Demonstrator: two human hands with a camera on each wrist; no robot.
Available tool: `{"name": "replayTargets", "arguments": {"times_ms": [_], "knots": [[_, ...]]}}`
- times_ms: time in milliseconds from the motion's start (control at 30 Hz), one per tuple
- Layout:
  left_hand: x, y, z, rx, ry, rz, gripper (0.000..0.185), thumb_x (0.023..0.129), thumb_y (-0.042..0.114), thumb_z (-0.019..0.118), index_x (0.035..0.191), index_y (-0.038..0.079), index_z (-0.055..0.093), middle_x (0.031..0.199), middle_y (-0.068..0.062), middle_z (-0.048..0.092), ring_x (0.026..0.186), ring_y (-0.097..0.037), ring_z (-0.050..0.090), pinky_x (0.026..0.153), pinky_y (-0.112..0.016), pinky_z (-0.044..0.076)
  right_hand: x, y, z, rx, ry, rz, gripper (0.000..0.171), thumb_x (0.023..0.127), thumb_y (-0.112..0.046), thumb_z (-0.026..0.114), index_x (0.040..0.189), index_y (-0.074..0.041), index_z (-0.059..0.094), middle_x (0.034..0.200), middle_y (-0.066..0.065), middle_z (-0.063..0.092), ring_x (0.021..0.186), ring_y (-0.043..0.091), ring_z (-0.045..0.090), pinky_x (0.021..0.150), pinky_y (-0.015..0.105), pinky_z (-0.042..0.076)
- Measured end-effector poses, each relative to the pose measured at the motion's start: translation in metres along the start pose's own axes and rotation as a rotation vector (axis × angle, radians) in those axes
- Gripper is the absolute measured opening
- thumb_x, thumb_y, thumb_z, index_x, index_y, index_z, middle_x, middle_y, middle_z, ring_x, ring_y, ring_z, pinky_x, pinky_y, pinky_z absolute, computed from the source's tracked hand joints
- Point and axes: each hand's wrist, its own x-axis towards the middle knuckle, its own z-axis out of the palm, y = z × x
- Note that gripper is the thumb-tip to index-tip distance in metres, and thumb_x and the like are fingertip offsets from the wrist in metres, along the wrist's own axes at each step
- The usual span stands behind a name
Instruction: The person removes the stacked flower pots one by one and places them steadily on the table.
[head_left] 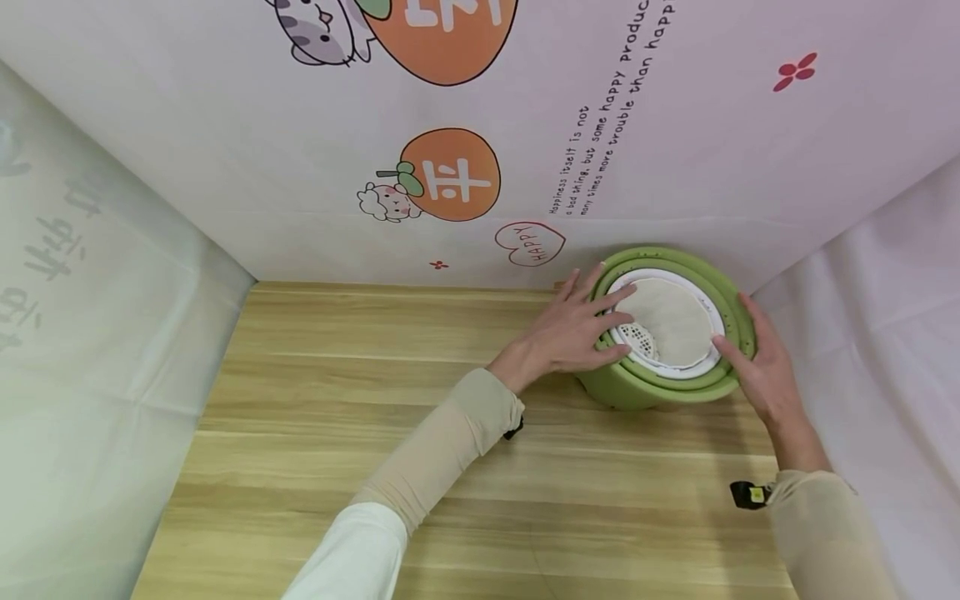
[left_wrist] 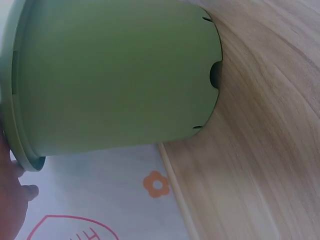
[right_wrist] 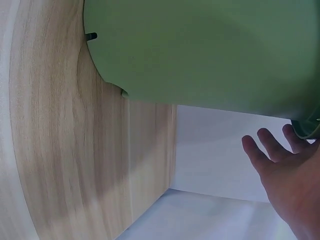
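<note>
Left hand (head_left: 570, 333) lies flat, fingers straight, on the near-left rim of the round green plastic bucket (head_left: 637, 392), fingertips reaching its white perforated inner basket (head_left: 670, 325). Right hand (head_left: 757, 367) presses straight-fingered against the opposite rim. Bucket stands upright between both hands, equally near.

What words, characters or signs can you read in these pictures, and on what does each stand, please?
"HAPPY": inside the red heart outline on the backdrop sheet.
"Happiness itself is not a bad thing, but some happy produc... many times more trouble than happ...": slanted black lines on that sheet, cut off at the top.
White Chinese characters: on the two orange fruits, upside down, not reliably readable.
Green bucket: no text visible.
</note>
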Motion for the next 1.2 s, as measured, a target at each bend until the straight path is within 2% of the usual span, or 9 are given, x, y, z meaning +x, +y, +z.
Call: {"name": "replayTargets", "arguments": {"times_ms": [267,433,667,800,967,1200], "knots": [[0.0012,-0.002,-0.0008,0.02,0.005,0.061,0.06,0.1,0.066,0.019,0.149,0.04,0.041,0.165,0.013,0.01,0.15,-0.023,-0.019,0.123,-0.051,-0.009,-0.0001,0.0015,0.0016,0.005,0.024,-0.009,0.074,0.099,-0.032,0.058,0.16,-0.031,0.016,0.166,0.004,0.012,0.151,0.029,0.01,0.124,0.046,0.003],[0.002,-0.0028,-0.0009,0.022,-0.004,0.085,0.06,0.1,0.066,0.019,0.149,0.039,0.042,0.165,0.01,0.013,0.151,-0.025,-0.014,0.122,-0.056,-0.005,-0.0013,0.0016,0.0036,0.012,0.03,-0.018,0.072,0.1,-0.032,0.057,0.159,-0.033,0.017,0.165,0.005,0.013,0.151,0.028,0.011,0.124,0.045,0.003],[0.0045,-0.0004,-0.0033,0.008,-0.049,0.095,0.062,0.1,0.068,0.017,0.148,0.04,0.044,0.163,0.016,0.016,0.15,-0.028,-0.017,0.122,-0.059,-0.003,-0.0026,0.0011,0.005,0.007,0.041,-0.026,0.068,0.101,-0.033,0.054,0.159,-0.033,0.018,0.165,0.004,0.014,0.15,0.026,0.012,0.124,0.043,0.004],[0.0061,0.0027,-0.0045,-0.013,-0.072,0.1,0.064,0.098,0.07,0.017,0.144,0.04,0.048,0.161,0.017,0.024,0.149,-0.031,-0.018,0.122,-0.06,-0.002,-0.0034,0.0011,0.0052,0.02,0.049,-0.032,0.068,0.101,-0.031,0.054,0.159,-0.033,0.018,0.165,0.004,0.015,0.149,0.023,0.013,0.124,0.041,0.004],[0.0079,0.0039,-0.0052,-0.015,-0.063,0.094,0.062,0.098,0.071,0.021,0.137,0.038,0.056,0.155,0.015,0.038,0.15,-0.031,-0.014,0.122,-0.059,-0.002,-0.0025,0.0029,0.004,0.03,0.056,-0.047,0.069,0.101,-0.028,0.054,0.159,-0.03,0.018,0.165,0.006,0.014,0.15,0.023,0.012,0.124,0.039,0.003],[0.0075,0.0032,-0.0089,-0.023,-0.075,0.086,0.062,0.098,0.07,0.025,0.134,0.033,0.058,0.146,0.012,0.049,0.151,-0.033,-0.009,0.122,-0.059,-0.002,-0.0012,0.0033,0.0059,0.036,0.054,-0.031,0.069,0.101,-0.029,0.054,0.16,-0.028,0.018,0.165,0.005,0.014,0.15,0.022,0.012,0.124,0.042,0.003]]}}
